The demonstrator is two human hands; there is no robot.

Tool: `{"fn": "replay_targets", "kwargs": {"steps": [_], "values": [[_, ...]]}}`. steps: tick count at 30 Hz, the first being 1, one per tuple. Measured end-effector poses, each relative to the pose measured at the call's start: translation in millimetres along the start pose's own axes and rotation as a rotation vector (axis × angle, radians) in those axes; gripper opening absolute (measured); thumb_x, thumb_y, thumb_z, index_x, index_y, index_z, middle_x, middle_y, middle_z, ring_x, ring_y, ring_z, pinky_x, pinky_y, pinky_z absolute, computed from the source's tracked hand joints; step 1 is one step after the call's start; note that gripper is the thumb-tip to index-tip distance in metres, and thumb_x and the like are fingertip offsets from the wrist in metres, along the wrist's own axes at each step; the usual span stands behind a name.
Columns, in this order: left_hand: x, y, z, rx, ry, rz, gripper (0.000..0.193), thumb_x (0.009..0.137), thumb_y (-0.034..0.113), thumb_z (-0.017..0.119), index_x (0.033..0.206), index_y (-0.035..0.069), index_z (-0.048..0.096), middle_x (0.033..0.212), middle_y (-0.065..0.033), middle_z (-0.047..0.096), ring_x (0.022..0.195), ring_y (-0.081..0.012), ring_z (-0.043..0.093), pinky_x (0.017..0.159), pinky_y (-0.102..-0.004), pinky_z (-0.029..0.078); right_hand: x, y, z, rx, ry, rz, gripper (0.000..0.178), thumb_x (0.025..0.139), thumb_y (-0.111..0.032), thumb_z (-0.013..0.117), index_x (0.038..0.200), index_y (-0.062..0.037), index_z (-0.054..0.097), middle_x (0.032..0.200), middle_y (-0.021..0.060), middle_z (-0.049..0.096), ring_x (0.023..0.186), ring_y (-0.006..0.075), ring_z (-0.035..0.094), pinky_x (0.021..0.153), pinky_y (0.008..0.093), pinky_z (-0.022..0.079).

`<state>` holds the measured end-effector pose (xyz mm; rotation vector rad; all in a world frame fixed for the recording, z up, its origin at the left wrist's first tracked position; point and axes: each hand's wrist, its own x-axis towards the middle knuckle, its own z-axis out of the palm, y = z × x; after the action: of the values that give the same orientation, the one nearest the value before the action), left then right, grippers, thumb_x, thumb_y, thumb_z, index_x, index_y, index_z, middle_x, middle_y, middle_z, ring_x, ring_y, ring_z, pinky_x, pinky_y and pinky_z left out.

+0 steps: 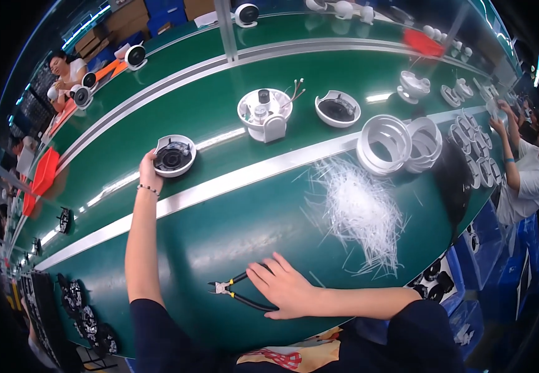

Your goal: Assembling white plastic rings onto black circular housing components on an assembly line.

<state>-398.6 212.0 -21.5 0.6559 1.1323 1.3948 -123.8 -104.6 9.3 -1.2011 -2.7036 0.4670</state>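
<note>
Head view: our left hand [147, 163] reaches forward, its fingers closed on the left rim of a white round housing [186, 170] whose dark insert [173, 156] faces up. The housing sits just right of that hand, over the green lane [207, 112] beyond the metal rail [257, 170]; we cannot tell whether it rests on the lane or hangs from the fingers. Holding it by the rim probably leaves the insert untouched and in our sight.

Our right hand [285, 289] is nearer to us, over the tabletop [220, 230], its fingers spread apart across the handles of the cutters [221, 288]. It lies over them rather than clamped around them, and we cannot tell how hard it presses. The cutting end points left, away from this hand, which likely keeps the handles by the palm and the blades clear of our fingers.

Beyond the right hand and to its right, thin white strips [363, 202] lie heaped, perhaps kept together off the cutters' side, with stacked white rings [378, 166] past them. Right of the left hand, a white base [251, 113] with loose wires and a second housing [339, 122] stand apart on the lane, presumably so each can be grasped singly.
</note>
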Motion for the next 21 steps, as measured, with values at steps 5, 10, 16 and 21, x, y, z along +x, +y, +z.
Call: {"fn": "replay_targets", "kwargs": {"steps": [5,10,16,21], "values": [[-3,34,86,1.128,0.253,1.239,0.039,0.075,0.015,0.053,0.111,0.001,0.051,0.112,-0.0148,0.055,0.103,-0.0237,0.053,0.087,-0.031,0.041,-17,53,-17,0.222,0.162,0.077,0.067,0.059,-0.024,0.066,0.117,0.0014,0.041,0.104,0.0168,0.045,0.095,0.032,0.048,0.078,0.0354,0.044],[-31,29,267,1.329,-0.555,1.185,0.031,0.074,0.023,0.057,0.098,0.004,0.061,0.099,-0.0156,0.061,0.093,-0.0293,0.057,0.084,-0.0327,0.043,-29,111,-100,0.354,0.687,0.205,0.067,0.056,-0.021,0.07,0.116,-0.0024,0.047,0.099,0.0085,0.046,0.066,0.0125,0.044,0.056,0.0219,0.039],[-7,-32,349,1.671,-0.869,0.477,0.03,0.068,0.031,0.066,0.086,0.007,0.068,0.083,-0.0113,0.065,0.077,-0.0218,0.061,0.073,-0.0311,0.048,-10,161,-142,0.145,0.824,0.466,0.068,0.052,-0.024,0.069,0.112,0.0033,0.049,0.099,0.0106,0.048,0.07,0.0168,0.049,0.061,0.0263,0.041],[-9,-28,345,1.382,-0.809,0.545,0.023,0.067,0.024,0.069,0.082,0.006,0.068,0.08,-0.0112,0.065,0.073,-0.0194,0.061,0.069,-0.0309,0.048,16,190,-136,-0.044,0.717,0.636,0.067,0.052,-0.026,0.066,0.109,0.0048,0.05,0.101,0.0164,0.047,0.086,0.0317,0.053,0.072,0.0369,0.045]]}}
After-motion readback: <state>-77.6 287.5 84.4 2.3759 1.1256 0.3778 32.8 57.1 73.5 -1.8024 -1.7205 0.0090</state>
